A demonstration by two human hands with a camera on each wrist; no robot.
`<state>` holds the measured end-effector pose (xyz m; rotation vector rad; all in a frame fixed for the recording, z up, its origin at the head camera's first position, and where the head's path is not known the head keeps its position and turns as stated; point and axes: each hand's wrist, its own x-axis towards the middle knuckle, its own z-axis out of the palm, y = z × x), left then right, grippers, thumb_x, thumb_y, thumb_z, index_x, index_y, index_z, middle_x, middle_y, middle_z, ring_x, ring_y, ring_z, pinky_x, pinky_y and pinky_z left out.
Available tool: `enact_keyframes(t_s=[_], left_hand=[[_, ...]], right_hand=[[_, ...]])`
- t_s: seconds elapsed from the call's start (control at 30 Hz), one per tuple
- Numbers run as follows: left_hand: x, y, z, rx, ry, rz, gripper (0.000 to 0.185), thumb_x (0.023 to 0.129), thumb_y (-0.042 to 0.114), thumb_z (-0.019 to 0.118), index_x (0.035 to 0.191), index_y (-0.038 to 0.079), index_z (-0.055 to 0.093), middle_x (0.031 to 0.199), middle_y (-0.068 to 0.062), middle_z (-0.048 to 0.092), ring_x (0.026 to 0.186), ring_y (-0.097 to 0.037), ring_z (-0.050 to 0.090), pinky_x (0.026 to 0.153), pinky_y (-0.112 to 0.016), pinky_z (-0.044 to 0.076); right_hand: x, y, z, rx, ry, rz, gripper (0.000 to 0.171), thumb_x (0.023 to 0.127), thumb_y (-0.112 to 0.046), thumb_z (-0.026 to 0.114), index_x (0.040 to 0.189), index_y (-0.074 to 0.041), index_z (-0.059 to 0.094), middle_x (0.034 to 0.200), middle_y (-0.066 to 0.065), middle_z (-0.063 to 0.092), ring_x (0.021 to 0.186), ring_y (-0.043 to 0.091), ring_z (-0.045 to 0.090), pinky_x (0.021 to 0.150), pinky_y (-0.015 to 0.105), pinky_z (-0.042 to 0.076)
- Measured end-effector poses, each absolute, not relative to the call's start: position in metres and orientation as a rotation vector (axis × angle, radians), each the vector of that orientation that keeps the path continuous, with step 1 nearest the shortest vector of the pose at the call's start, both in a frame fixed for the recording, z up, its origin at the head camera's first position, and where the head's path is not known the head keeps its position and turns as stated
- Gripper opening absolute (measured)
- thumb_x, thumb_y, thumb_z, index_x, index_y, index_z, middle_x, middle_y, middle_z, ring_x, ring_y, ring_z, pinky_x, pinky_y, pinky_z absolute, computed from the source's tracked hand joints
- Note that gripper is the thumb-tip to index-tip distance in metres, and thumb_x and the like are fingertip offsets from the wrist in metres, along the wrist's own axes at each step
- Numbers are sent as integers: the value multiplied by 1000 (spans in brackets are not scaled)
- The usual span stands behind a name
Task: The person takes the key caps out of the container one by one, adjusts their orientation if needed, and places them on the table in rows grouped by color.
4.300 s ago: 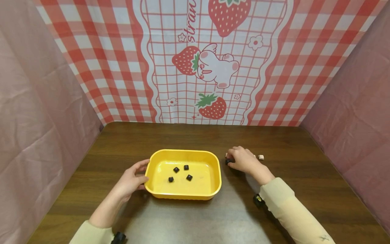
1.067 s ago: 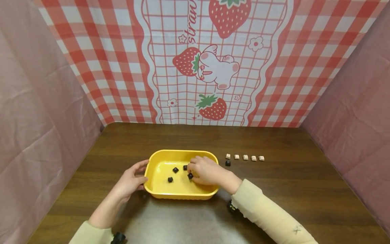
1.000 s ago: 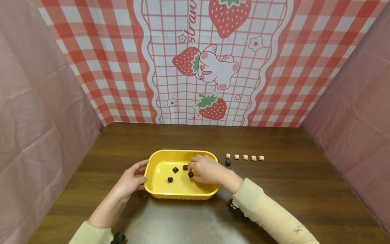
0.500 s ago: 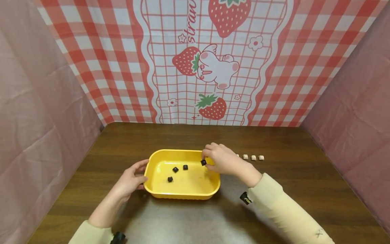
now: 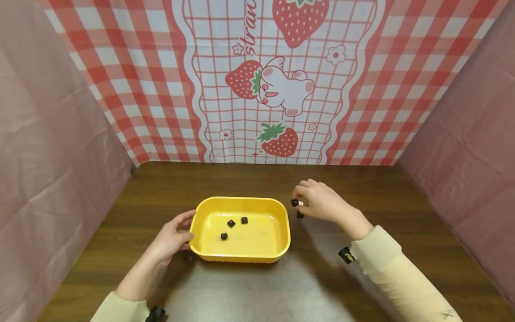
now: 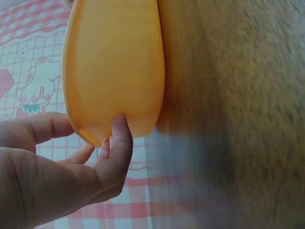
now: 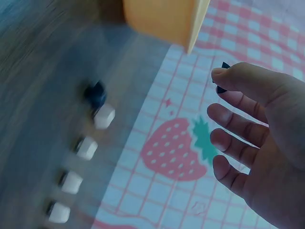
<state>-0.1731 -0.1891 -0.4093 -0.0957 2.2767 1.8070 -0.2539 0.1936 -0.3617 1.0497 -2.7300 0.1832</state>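
While the left hand (image 5: 173,238) grips the yellow tray (image 5: 241,258) at nine o'clock, apparently to steady it, three black keycaps (image 5: 231,223) lie inside. Outside it, toward two o'clock, the right hand (image 5: 322,202) pinches another black keycap (image 5: 295,203) aloft, seemingly to clear the white keycaps (image 7: 86,148)

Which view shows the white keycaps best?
The right wrist view: at least four white keycaps sit uncovered in a row, though slightly blurred. In the head view, the right hand hides most of them; the left wrist view shows none.
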Motion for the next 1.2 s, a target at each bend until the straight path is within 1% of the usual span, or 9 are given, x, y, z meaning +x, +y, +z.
enact_keyframes(t_s=[0.27,0.4,0.53,0.77,0.87,1.03,1.2], left_hand=[[-174,-190,-409,-87,2272,1810,61,87,-9,48,144,2,32,136,-28,41,101,-30,58,64,-31,52],[-175,-190,-409,-80,2269,1814,61,87,-9,48,144,2,32,136,-28,41,100,-29,59,64,-31,53],[-175,-190,-409,-77,2269,1816,61,87,-9,48,144,2,31,136,-28,40,100,-29,59,64,-30,53],[-174,-190,-410,-75,2267,1829,61,87,-10,48,144,1,32,136,-29,40,100,-30,59,62,-29,52],[-174,-190,-410,-82,2270,1828,61,86,-10,48,144,1,32,135,-28,41,100,-30,59,62,-29,52],[-173,-190,-411,-88,2275,1821,61,86,-9,49,144,2,33,135,-28,42,101,-29,59,63,-30,53],[-173,-190,-412,-84,2270,1829,61,86,-10,48,144,2,33,135,-28,41,99,-28,59,62,-30,52]], right_hand=[[-261,221,-377,950,-2784,193,21,72,-16,76,89,-12,65,86,2,60,80,18,54,68,36,49],[-264,231,-388,930,-2788,195,22,71,-15,77,87,-11,63,83,3,59,74,17,51,63,35,46],[-266,239,-401,914,-2798,208,20,71,-15,77,85,-12,63,81,3,58,72,15,50,59,32,44],[-268,245,-418,882,-2810,190,20,70,-16,77,82,-12,61,78,-1,54,71,16,48,56,33,42],[-268,246,-424,849,-2854,167,21,71,-18,77,83,-13,61,80,-2,54,73,17,50,57,35,43],[-266,246,-432,788,-2937,160,20,73,-19,76,86,-16,61,86,-2,56,81,20,55,61,39,45],[-266,247,-436,774,-2950,151,19,73,-19,76,85,-17,61,86,-2,57,83,22,56,64,41,45]])
